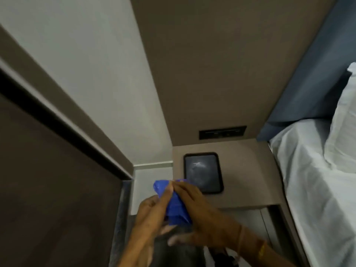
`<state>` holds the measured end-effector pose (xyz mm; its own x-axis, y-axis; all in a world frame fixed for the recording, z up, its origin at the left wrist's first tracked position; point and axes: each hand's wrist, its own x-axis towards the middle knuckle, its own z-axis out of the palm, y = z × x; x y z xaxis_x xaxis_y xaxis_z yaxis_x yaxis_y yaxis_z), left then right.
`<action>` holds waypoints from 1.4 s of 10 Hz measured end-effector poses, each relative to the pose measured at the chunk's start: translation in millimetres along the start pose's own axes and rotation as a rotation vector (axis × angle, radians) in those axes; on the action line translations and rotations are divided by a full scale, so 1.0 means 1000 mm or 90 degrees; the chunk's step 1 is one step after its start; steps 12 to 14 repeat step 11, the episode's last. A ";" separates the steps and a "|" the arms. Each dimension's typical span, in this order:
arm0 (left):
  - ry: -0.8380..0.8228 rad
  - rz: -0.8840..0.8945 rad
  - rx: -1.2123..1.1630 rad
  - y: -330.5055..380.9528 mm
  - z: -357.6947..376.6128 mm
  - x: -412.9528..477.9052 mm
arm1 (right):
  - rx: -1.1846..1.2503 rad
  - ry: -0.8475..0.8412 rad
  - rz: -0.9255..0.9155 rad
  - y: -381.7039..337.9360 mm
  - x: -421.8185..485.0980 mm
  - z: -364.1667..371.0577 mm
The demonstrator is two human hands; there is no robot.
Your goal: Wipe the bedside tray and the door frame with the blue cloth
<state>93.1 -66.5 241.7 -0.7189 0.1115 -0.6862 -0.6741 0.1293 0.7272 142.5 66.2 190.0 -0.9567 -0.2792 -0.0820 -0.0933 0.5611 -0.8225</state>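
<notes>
A crumpled blue cloth [176, 205] is bunched between both hands, low in the middle of the view. My left hand [152, 211] grips it from the left with the forefinger stretched up along it. My right hand [202, 214] holds it from the right. Just beyond the hands, a dark rectangular bedside tray [203, 173] with rounded corners lies on a taupe bedside shelf [248, 182]; faint smears show on the tray. The brown door frame [63, 112] runs diagonally along the left, apart from both hands.
A brown door [48, 189] fills the lower left. A dark switch panel [222, 132] sits on the taupe headboard wall above the shelf. A bed with white sheets [317, 180] and a pillow lies at the right, against a blue headboard [312, 83].
</notes>
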 end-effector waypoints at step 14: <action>-0.096 0.378 0.851 -0.124 0.082 0.360 | -0.398 -0.240 0.301 0.327 0.145 0.034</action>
